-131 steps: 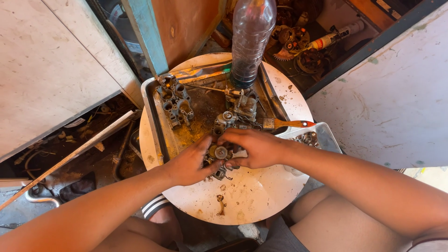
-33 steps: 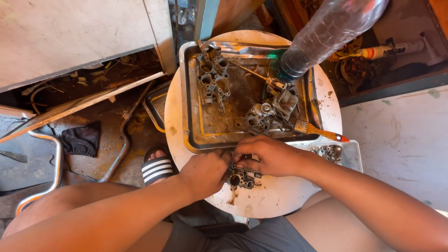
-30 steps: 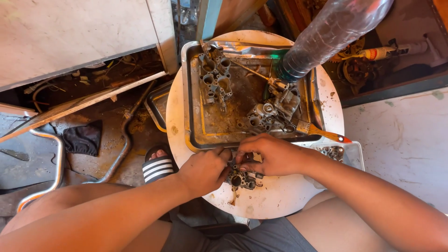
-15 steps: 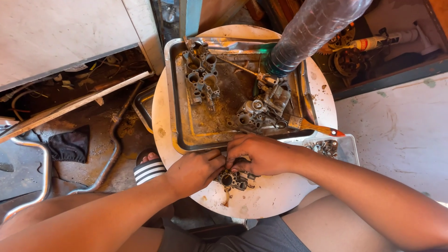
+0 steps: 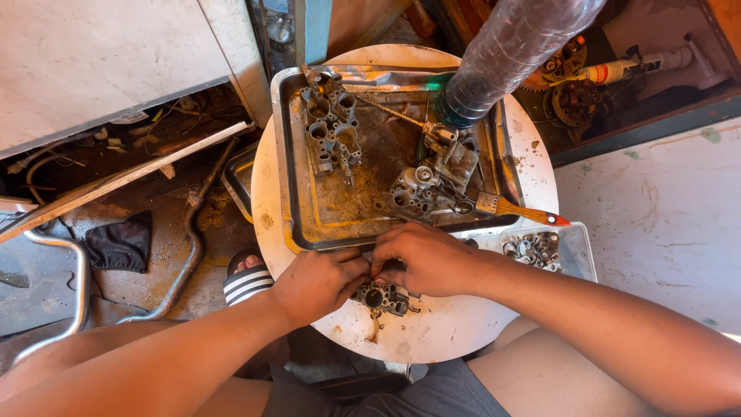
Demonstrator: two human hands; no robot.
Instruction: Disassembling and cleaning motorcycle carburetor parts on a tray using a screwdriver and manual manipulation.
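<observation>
While both my left hand [image 5: 320, 282] and right hand [image 5: 421, 259] close on the small carburetor body [image 5: 382, 296] at the round table's [image 5: 455, 336] six o'clock, I'm working a fitting; next needs steady fingertip grip.

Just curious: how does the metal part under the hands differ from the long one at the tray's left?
The part under the hands lies on the round white table, outside the tray; the long part lies inside it. The left hand and right hand half cover the first; nothing touches the long one. The first looks smaller. Both are grimy grey metal with round bores.
</observation>
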